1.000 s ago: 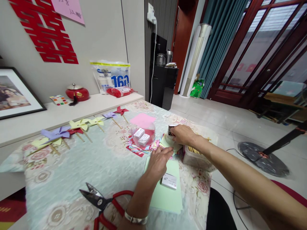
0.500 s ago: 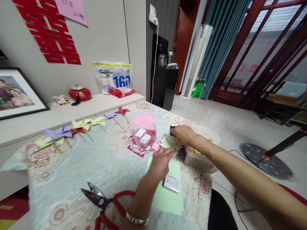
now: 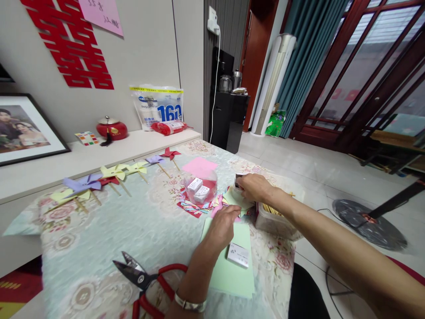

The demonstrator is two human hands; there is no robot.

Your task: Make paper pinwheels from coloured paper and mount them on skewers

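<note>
While red-handled steel scissors [image 3: 146,283] lie on the floral cloth of the bench [image 3: 99,239] | left hand [image 3: 222,226] flat, grasping nothing, pressing the smooth green paper sheet [image 3: 232,270] | right hand [image 3: 254,187] clenched around a small dark jar [image 3: 237,180] just beyond.

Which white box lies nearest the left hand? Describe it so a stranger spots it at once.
Start at the light green paper sheet at the table's near edge. The small white box lies flat on it, right of the left hand. Unlike the two white boxes farther back, it sits outside the clear container.
</note>
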